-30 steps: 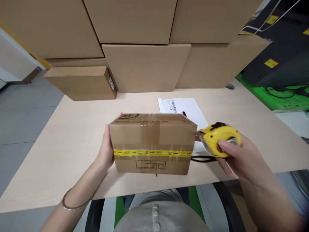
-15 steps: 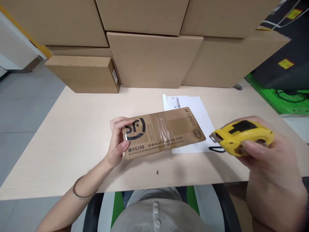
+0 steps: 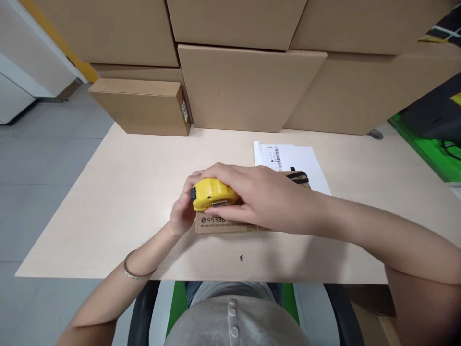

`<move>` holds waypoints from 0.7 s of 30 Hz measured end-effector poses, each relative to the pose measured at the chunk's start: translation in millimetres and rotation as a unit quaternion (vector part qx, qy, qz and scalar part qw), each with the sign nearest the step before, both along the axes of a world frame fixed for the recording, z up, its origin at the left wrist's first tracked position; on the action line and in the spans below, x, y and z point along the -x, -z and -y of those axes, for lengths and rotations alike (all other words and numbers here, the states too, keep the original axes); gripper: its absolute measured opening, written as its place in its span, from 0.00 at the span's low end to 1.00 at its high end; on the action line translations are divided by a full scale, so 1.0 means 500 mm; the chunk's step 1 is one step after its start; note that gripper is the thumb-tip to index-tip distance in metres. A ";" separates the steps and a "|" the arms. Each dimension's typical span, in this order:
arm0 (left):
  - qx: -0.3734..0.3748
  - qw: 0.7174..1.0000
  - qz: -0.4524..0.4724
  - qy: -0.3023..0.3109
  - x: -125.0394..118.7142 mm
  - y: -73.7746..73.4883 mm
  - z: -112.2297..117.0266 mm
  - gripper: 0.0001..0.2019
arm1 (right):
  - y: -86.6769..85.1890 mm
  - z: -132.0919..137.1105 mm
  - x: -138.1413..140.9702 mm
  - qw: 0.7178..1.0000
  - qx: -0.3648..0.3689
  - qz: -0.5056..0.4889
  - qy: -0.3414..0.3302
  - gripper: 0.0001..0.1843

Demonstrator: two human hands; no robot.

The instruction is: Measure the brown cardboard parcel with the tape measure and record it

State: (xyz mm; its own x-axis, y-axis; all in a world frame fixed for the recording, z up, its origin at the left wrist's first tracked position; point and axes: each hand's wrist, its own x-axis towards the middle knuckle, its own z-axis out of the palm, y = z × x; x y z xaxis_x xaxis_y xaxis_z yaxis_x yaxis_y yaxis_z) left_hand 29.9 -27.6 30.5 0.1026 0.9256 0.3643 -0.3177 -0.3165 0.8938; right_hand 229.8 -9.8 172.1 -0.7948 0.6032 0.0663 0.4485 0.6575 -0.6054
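A small brown cardboard parcel (image 3: 219, 224) printed with "95338" lies flat on the pale wooden table (image 3: 118, 202). My right hand (image 3: 259, 197) reaches across it from the right, wrapped round a yellow tape measure (image 3: 211, 196) held over the parcel's left end. My left hand (image 3: 182, 218) grips the parcel's left edge just under the tape measure; its fingers are curled and partly hidden. A black strap (image 3: 298, 177) trails over the parcel's far right corner.
A white printed sheet (image 3: 288, 158) lies behind the parcel. Large cardboard boxes (image 3: 248, 86) are stacked along the table's back edge, with a flatter box (image 3: 142, 108) at the back left. Green matting (image 3: 428, 149) lies to the right. The table's near edge is by my lap.
The parcel went from standing on edge to lying flat. My right hand carried the yellow tape measure from the right side across to the parcel's left end.
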 end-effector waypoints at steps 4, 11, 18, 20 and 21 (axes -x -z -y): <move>-0.013 0.998 -0.008 0.054 0.018 0.016 -0.007 0.14 | 0.009 0.016 -0.066 0.997 -0.003 0.002 0.074 0.17; -0.006 0.997 -0.017 0.075 0.021 0.011 -0.011 0.13 | 0.030 0.067 -0.306 0.959 -0.032 -0.013 0.281 0.15; -0.015 0.997 0.000 0.081 0.024 0.013 -0.017 0.12 | 0.067 0.086 -0.378 0.937 0.013 -0.047 0.345 0.18; -0.016 0.997 -0.005 0.079 0.025 0.014 -0.018 0.12 | 0.071 0.083 -0.373 0.936 0.019 -0.042 0.349 0.16; -0.017 0.997 -0.009 0.078 0.026 0.014 -0.018 0.12 | 0.071 0.082 -0.371 0.936 0.020 -0.041 0.350 0.16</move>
